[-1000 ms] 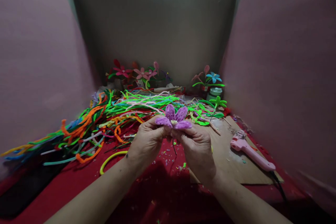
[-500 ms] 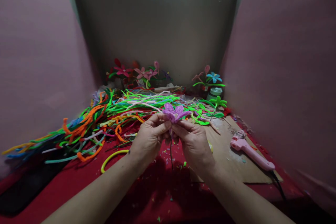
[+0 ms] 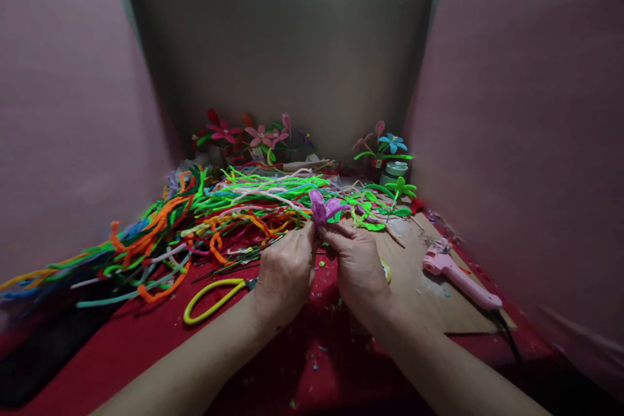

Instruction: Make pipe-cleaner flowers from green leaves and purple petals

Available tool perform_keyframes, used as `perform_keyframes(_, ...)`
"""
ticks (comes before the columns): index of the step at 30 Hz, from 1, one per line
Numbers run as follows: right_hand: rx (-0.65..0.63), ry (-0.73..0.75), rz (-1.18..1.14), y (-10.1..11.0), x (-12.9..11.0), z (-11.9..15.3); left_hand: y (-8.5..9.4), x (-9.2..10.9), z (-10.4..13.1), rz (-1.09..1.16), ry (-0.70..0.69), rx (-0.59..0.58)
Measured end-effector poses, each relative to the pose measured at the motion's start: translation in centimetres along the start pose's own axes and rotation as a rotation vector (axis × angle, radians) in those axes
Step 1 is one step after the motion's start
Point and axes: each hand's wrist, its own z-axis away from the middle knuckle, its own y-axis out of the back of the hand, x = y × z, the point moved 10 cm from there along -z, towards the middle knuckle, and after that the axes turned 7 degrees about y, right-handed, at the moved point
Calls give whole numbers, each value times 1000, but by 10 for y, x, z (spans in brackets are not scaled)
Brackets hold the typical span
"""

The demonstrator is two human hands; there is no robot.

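A purple pipe-cleaner flower point(image 3: 322, 207) is held up at the centre, tilted so that only some petals show. My left hand point(image 3: 288, 264) is closed at the flower's base, the back of the hand turned toward me and its fingertips mostly hidden. Opposite it, my right hand point(image 3: 359, 264) pinches the same base from the right with thumb and fingers. The flower's stem is hidden behind the hands. Beside my left wrist lies a yellow-handled tool point(image 3: 214, 302), its head partly covered by that hand.
Many coloured pipe cleaners point(image 3: 253, 198) are heaped at the back and left. A pink glue gun point(image 3: 461, 279) rests on brown cardboard point(image 3: 414, 302) at the right. Finished flowers point(image 3: 260, 136) stand behind, near a lidded jar point(image 3: 396, 173). Scraps dot the red cloth point(image 3: 312, 390).
My left hand has rolled over, knuckles up, and the flower has turned, so fewer petals and no stem show. More of the yellow-handled tool is uncovered. The view has shifted slightly.
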Motion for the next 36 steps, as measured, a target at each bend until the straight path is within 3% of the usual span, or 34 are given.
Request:
perform_keyframes(6,38,-10,-13,3,11,-3,-2,-8,-1,184,54,9)
perform_keyframes(10,33,13,23,2,4,-5,0,-12,-3,319,125,13)
perform_keyframes(14,0,20,28,-7,-1,0,4,-22,-6,514,272,-11)
perform_keyframes(18,-143,2,86,-13,-1,-3,-3,-37,-11,848,470,-99)
perform_keyframes(21,-116,13,416,19,-11,-31,-9,-49,-16,1115,574,-98)
perform_keyframes(23,12,56,878,58,-31,-63,-17,-55,-16,1256,646,-130)
perform_keyframes(26,62,9,1124,101,-44,-110,-30,-56,-11,1380,765,-202)
perform_keyframes(28,22,-80,1291,119,-38,-129,-33,-55,-8,1406,813,-213)
perform_keyframes(31,-52,-156,1488,129,-22,-133,-34,-52,-8,1409,808,-222)
perform_keyframes(36,-121,-152,1647,127,-5,-124,-34,-52,-10,1399,766,-228)
